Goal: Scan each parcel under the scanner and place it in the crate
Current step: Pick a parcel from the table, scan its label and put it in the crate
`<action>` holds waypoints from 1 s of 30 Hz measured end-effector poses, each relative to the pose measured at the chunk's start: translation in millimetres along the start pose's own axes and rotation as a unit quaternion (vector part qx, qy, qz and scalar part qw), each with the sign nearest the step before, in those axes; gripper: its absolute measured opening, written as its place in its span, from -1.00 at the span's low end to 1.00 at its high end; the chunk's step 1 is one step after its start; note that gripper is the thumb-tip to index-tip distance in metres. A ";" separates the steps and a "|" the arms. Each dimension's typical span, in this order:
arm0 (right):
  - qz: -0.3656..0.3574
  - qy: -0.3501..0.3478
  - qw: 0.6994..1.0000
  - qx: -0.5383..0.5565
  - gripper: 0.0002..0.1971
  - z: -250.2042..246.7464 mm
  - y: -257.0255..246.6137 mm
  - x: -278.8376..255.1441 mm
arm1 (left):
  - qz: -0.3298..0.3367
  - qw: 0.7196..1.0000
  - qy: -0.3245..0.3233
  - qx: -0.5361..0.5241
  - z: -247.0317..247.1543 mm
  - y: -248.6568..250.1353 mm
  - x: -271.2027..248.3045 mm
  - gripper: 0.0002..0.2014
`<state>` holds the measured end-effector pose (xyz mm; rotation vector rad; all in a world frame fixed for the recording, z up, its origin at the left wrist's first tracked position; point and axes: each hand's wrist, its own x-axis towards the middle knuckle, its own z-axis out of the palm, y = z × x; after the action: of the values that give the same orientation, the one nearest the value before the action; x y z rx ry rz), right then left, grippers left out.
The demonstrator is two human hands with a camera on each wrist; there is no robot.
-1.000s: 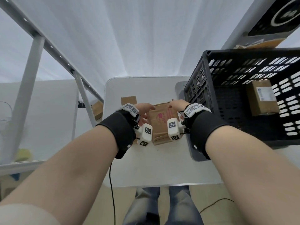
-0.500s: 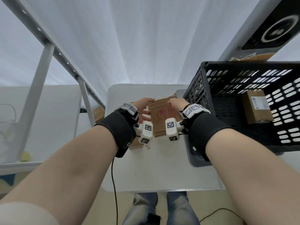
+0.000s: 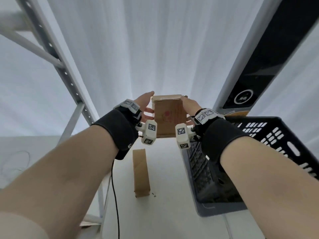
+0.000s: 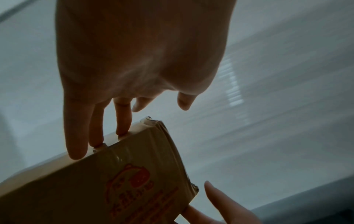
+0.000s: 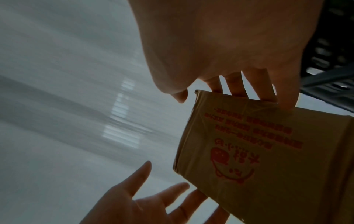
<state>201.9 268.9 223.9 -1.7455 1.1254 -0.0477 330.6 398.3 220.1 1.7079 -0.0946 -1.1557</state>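
A brown cardboard parcel (image 3: 168,118) with red print hangs in the air above the white table (image 3: 165,169), squeezed between my two hands. My left hand (image 3: 145,104) presses straight fingers (image 4: 76,148) against its left edge, thumb held off. On the right edge my right hand (image 3: 190,105) lays straight fingers (image 5: 235,86), thumb also free. The wrist views show the printed face of the parcel (image 4: 95,189) (image 5: 268,159). The black scanner (image 3: 244,98) with a round lens hangs up right of the parcel. The black crate (image 3: 269,133) stands at the right.
A second, narrow cardboard parcel (image 3: 140,171) lies on the table below my hands. A grey metal rack frame (image 3: 69,80) rises at the left. A black cable (image 3: 114,195) hangs off the table's front. White curtain fills the background.
Both hands have raised the parcel off the table to about the scanner's height. My head has tilted up, so the crate's inside is out of sight.
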 end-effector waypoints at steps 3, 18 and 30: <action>-0.022 0.033 0.998 0.053 -0.25 -28.9 -16.2 36.5 | 0.053 0.998 -0.012 0.025 1.7 41.4 -36.1 -0.45; -0.114 0.081 0.954 0.265 -0.16 -121.6 -104.1 -25.1 | 0.242 0.970 0.003 -0.011 37.7 130.1 -157.5 -0.73; -0.157 0.017 0.936 0.316 -0.65 -142.1 -70.9 -148.2 | 0.284 0.957 0.022 -0.054 75.0 115.8 -186.4 -0.61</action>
<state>93.5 273.9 412.1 -1.3191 0.7272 -0.5773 227.3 394.3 427.7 1.4700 -0.4560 -0.6779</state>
